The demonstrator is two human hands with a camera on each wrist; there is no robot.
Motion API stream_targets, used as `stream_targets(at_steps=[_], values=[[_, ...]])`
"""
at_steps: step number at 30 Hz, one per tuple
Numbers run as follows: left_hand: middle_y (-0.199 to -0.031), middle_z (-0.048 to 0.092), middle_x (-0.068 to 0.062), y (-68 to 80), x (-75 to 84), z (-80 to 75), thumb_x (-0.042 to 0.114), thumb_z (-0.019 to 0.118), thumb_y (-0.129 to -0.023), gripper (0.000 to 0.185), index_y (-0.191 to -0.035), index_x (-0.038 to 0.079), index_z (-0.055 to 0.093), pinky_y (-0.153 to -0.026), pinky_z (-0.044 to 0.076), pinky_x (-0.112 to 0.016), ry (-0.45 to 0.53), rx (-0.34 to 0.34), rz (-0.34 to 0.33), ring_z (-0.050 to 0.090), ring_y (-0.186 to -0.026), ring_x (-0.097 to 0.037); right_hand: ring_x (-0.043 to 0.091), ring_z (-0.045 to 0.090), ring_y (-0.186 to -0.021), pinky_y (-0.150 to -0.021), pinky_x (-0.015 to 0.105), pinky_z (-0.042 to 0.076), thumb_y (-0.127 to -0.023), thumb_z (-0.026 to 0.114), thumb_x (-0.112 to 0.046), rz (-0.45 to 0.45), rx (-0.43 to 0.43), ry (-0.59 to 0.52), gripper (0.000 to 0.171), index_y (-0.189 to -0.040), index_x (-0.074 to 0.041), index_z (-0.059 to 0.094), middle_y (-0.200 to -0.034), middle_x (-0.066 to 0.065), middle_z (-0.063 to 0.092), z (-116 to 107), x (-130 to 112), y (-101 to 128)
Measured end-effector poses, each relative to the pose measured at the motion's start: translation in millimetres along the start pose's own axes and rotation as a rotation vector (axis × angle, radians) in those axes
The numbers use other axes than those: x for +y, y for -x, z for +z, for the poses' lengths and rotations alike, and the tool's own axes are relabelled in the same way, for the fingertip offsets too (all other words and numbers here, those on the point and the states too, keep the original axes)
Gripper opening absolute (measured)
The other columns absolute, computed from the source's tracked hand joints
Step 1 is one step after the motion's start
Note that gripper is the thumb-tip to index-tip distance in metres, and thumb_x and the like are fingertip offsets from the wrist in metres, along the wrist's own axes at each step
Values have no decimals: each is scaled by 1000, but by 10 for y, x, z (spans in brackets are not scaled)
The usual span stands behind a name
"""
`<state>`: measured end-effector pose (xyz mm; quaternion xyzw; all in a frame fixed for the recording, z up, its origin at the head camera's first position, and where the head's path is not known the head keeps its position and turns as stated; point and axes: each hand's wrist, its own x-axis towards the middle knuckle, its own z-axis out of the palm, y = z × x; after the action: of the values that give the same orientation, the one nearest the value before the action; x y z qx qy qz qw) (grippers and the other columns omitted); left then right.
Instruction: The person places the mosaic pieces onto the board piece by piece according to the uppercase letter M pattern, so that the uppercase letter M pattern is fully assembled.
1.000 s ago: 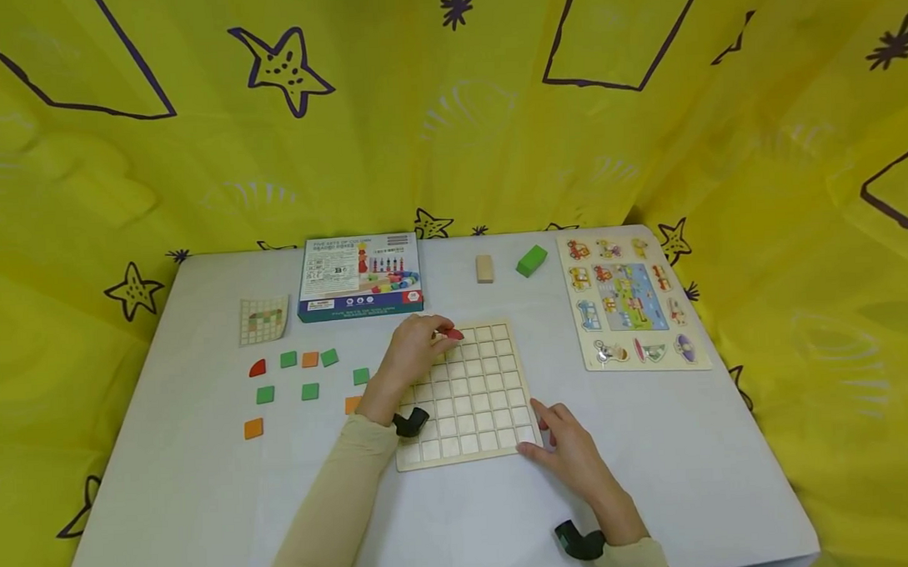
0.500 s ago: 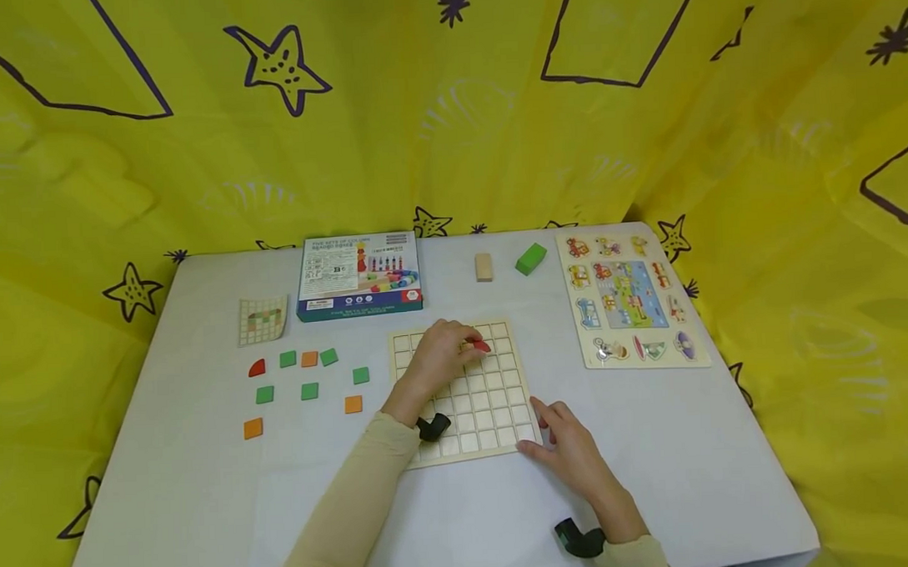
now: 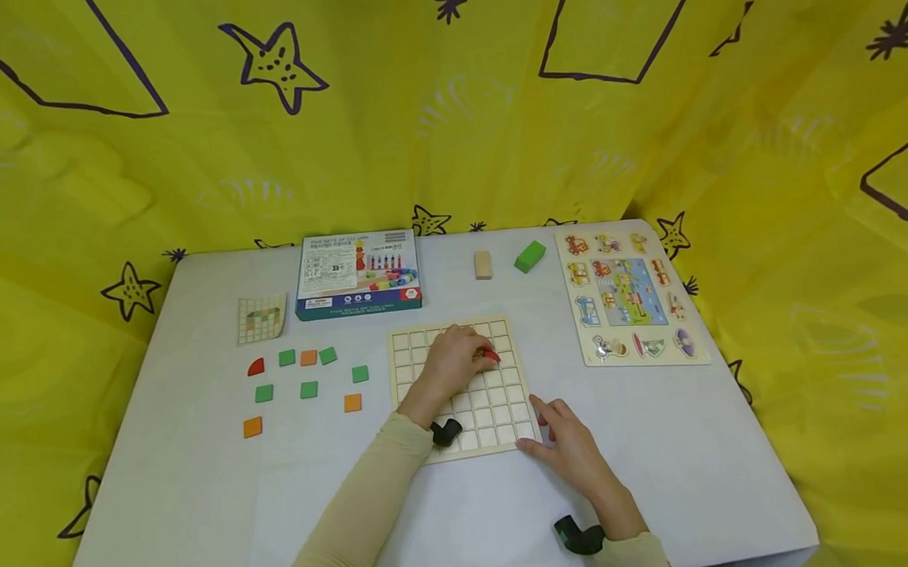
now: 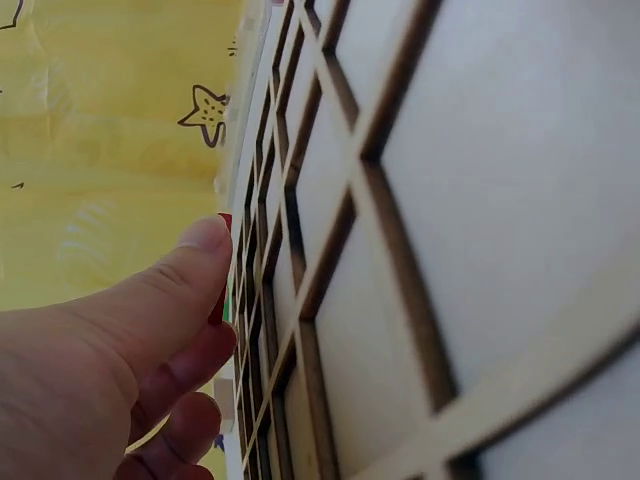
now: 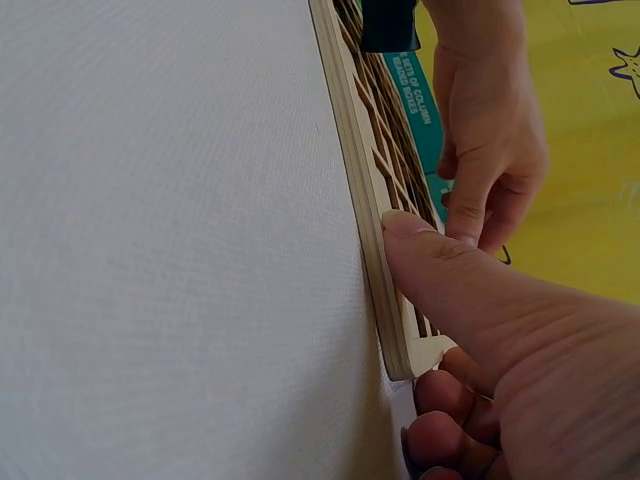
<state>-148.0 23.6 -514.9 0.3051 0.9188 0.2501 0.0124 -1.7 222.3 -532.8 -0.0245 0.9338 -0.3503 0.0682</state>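
Note:
A square wooden grid board (image 3: pixel 484 417) lies mid-table in the head view. Over its upper right cells my left hand (image 3: pixel 449 365) pinches a small red tile (image 3: pixel 491 356) between thumb and fingers. Only a thin edge of that tile shows in the left wrist view, so its full shape is hidden. My right hand (image 3: pixel 572 450) holds the board's near right corner. In the right wrist view its thumb (image 5: pixel 440 245) lies on the board's rim, with the other fingers curled beside the adjoining side.
Left of the board lie several green tiles (image 3: pixel 309 389), orange tiles (image 3: pixel 252 426) and a red quarter-round tile (image 3: pixel 256 367). Behind them are a pattern card (image 3: pixel 262 319) and a cardboard box (image 3: pixel 358 274). Two blocks, plain (image 3: pixel 482 265) and green (image 3: pixel 530 257), sit near a picture puzzle (image 3: pixel 635 298).
My left hand has moved right and slightly nearer over the board, carrying the red tile. My right hand has stayed at the corner.

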Motion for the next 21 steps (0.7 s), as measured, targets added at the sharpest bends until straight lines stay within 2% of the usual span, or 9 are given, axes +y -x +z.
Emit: stream_targets(at_steps=[8,21], values=[[-97,69,3,-7,-12,45,39,76,-84,25,-98,19,77,-74,47,-36,-45,19,12,57,-87,-20,13,41,-74,-58,24,38,-78,84,-23,3,0,0,77,-141,1,48,-93,-2,46,4,0,2],[-92,67,4,4,6,26,39,78,-83,23,-94,19,78,-67,45,-32,-66,8,-1,56,-81,-18,13,42,-75,-58,24,39,-77,85,-23,-11,10,-2,77,-141,2,49,-93,-2,46,7,17,-3]])
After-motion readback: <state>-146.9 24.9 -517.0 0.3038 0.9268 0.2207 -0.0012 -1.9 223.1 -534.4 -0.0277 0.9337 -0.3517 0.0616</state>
